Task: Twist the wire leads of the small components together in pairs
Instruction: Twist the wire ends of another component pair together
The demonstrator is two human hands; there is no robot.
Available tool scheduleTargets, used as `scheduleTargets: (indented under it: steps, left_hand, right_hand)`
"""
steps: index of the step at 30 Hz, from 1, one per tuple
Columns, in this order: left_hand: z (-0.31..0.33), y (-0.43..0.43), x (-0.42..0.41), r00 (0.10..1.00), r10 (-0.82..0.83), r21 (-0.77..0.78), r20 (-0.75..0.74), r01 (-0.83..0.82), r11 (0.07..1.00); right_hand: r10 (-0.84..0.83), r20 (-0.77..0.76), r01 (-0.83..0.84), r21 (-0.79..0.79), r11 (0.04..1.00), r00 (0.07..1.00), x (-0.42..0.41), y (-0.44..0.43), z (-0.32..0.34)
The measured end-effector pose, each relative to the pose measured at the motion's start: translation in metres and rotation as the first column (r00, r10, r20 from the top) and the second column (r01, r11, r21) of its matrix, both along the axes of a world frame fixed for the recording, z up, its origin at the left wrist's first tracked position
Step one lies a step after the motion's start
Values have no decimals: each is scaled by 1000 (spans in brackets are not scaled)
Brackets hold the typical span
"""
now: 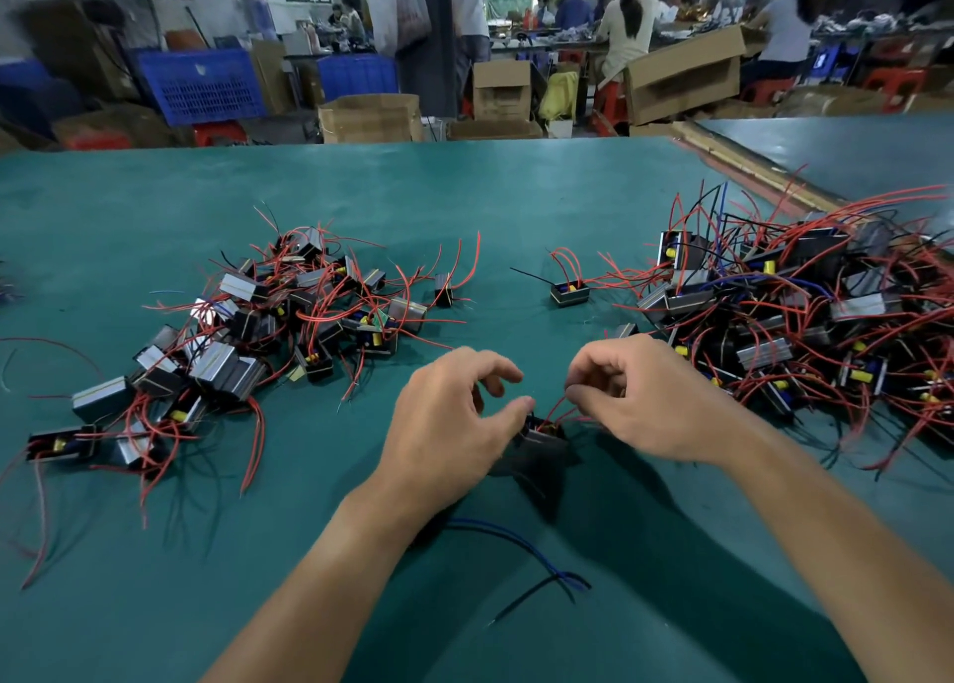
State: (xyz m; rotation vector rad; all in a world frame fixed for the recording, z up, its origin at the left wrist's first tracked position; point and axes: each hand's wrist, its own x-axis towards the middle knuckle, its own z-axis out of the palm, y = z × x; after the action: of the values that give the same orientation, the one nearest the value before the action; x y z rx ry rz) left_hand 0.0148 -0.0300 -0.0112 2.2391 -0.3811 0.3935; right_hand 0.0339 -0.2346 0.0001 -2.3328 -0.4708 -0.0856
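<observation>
Your left hand (454, 424) curls round the small black box-shaped component (539, 438) over the green desk (464, 207) to steady it, while your right hand (637, 408), just right of it, pinches its thin red wire leads (558, 409), probably for twisting.

Low in the middle of the green surface (464, 197), the left hand (449, 424) holds a small black component (542, 437) with its thumb on the top edge. The right hand (635, 403) pinches the red leads (560, 408) that rise from this component. From the hands, one pile of components (248, 331) with red wires lies at ten o'clock, and a bigger pile (800, 310) lies at two o'clock. A single component (569, 292) stands alone at twelve o'clock, between the piles. Blue and black wires (516, 543) trail over the surface at six o'clock, between the forearms.
</observation>
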Motion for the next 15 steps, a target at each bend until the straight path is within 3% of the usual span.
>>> scheduleTargets:
  steps: [2,6,10,12,15]
  left_hand:
    - [4,3,-1,1000,-21,14,3,21,1000]
    - [6,7,-6,998,-56,337,-26,61,939]
    - [4,5,-9,995,-78,450,-68,100,887]
    - [5,4,-8,993,-89,464,-78,115,879]
    - [5,4,-8,982,-122,331,-144,164,929]
  right_hand:
    - [-34,53,35,-10,999,998,1,-1,0]
    - [-53,81,49,54,997,995,1,1,-1]
    - [-8,80,4,55,998,997,-2,3,0]
    - [-1,79,-4,61,998,997,-1,3,0]
    - [-1,51,-3,85,996,999,0,2,0]
